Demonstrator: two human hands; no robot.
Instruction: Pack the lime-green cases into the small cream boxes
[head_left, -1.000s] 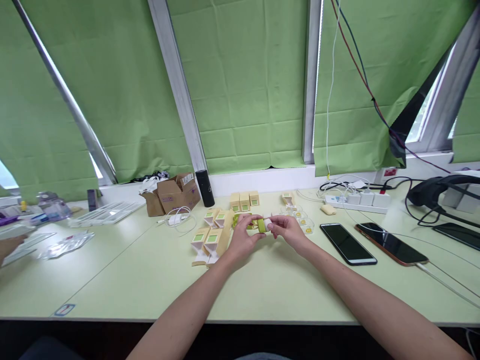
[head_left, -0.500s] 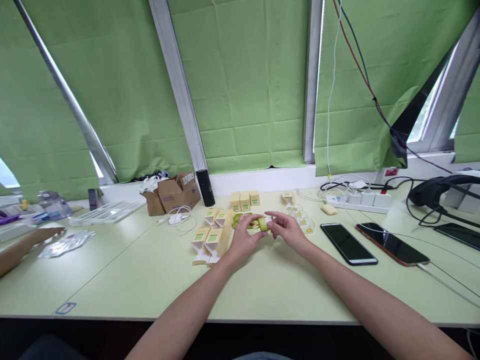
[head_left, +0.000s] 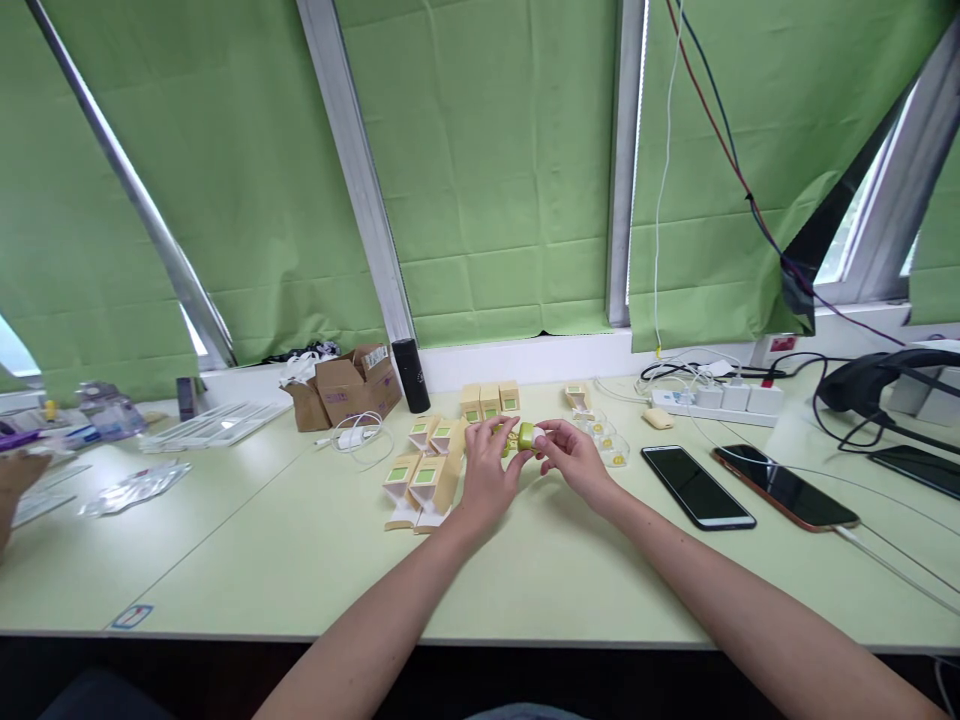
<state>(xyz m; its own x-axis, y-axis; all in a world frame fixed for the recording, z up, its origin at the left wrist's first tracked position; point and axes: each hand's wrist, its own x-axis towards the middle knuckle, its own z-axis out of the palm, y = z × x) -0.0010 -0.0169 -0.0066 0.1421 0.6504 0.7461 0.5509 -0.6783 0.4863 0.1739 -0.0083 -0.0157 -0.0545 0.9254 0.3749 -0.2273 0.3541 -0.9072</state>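
A small, glossy green case [head_left: 527, 436] is held up between my hands just above the table. My right hand [head_left: 577, 462] pinches its right side, thumb against the case. My left hand [head_left: 487, 468] curls around its left side, thumb below and fingers above, partly hiding it. Yellow-green pieces with pale markings [head_left: 510, 443] show behind my left fingers, though their kind is unclear. Close by on the left stand several opened cream cartons [head_left: 427, 475] with green windows. To the right lies a clear plastic tray [head_left: 613, 445] with yellow round items.
More cream boxes [head_left: 490, 400] stand behind my hands. A phone [head_left: 697, 488] and a second phone [head_left: 784, 485] lie on the right, below a power strip [head_left: 712, 402]. A cardboard box [head_left: 360, 385] and black cylinder [head_left: 411, 375] stand at the back. Another person's arm [head_left: 16, 485] shows far left.
The green case has turned and risen slightly, showing a shinier face. My left fingers have shifted a little left. The other person's arm has drawn back toward the left edge.
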